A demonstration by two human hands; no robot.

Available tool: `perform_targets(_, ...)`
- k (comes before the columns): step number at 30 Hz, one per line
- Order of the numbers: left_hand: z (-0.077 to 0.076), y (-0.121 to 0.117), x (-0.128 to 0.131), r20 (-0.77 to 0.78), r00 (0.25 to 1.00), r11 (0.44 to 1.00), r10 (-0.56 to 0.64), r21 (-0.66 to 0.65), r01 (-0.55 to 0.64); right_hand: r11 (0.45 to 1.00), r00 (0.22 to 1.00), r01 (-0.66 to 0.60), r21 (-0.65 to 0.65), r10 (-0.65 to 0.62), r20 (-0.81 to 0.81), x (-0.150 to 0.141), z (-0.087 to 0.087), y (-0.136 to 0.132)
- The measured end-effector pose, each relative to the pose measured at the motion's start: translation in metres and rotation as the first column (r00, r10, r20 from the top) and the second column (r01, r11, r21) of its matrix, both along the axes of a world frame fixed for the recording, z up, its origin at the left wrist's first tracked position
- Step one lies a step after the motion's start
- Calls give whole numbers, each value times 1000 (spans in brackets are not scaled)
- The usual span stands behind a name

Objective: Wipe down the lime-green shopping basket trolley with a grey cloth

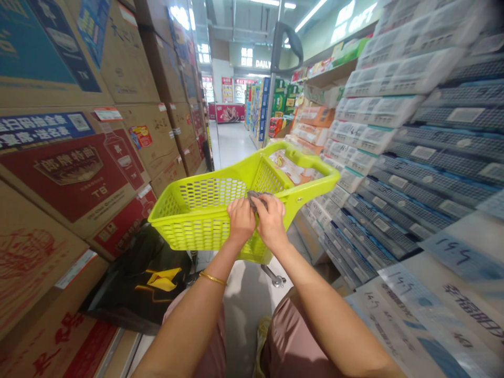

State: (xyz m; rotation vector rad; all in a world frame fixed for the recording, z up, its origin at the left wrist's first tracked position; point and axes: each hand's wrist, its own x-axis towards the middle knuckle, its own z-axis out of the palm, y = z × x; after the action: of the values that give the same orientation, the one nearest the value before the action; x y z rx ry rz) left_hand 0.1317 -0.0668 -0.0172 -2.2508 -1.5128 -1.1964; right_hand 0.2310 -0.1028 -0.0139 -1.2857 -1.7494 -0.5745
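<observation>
While the left hand [241, 219] and the right hand [272, 218] meet side by side at the near rim of a lime-green plastic basket [197, 231], a small, crumpled grey cloth [252, 196] is bunched at their fingers; the right hand pinches it, but I cannot tell whether the left grips cloth or rim. Rows of slots pierce the basket's glossy walls; its looped handle [329, 177] rises at the right; it stands between stacked boxes [71, 170] and wrapped packages [360, 136].

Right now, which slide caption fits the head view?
Right-hand grip on grey cloth, left-hand grip beside it, at the green cart's rim.
</observation>
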Motion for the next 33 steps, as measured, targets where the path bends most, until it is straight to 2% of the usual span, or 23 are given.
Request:
perform_targets(2, 1, -1, -2, -26, 1000, 1000, -4, -2, 4, 1000, 1000, 12, 9, -13, 7, 9, 3, 0)
perform_targets(5, 1, -1, -3, -41, 999, 1000, -16, -3, 15, 993, 992, 97, 70, -91, -89, 26, 8, -1)
perform_targets(8, -3, 0, -1, -39, 999, 999, -20, 26, 21, 981, 984, 128, 143, -108, -143, 35, 10, -1)
perform_targets(13, -14, 5, -1, -56, 998, 996, 3, 92, 2, 981, 994, 112, 156, -108, -35, 36, 3, -1)
perform_targets(16, -15, 5, -3, -66, 998, 995, 17, 100, -10, 987, 993, 94, 130, -103, 65, 36, -17, -1)
perform_targets(20, -15, 7, -5, -60, 997, 994, 38, 104, -32, 999, 980, 18, -34, -11, 200, 32, -64, 0)
perform_targets(23, -21, 12, -9, -81, 996, 993, 35, 118, -25, 997, 990, 11, -72, 0, 145, 22, -94, -2)
perform_targets(25, -27, 16, -13, -105, 994, 990, 21, 144, -5, 999, 996, 29, -45, -25, 81, 15, -102, -4)
perform_targets(28, -36, 20, -21, -121, 993, 985, 16, 173, 5, 997, 998, 54, 50, -55, 13, 9, -95, -4)
perform_targets(31, -40, 21, -25, -112, 994, 990, 9, 143, 7, 984, 992, 112, 136, -103, -72, 7, -70, 0)
perform_targets(33, -41, 21, -25, -103, 995, 993, -1, 117, 13, 980, 984, 140, 138, -122, -130, 7, -52, 5)
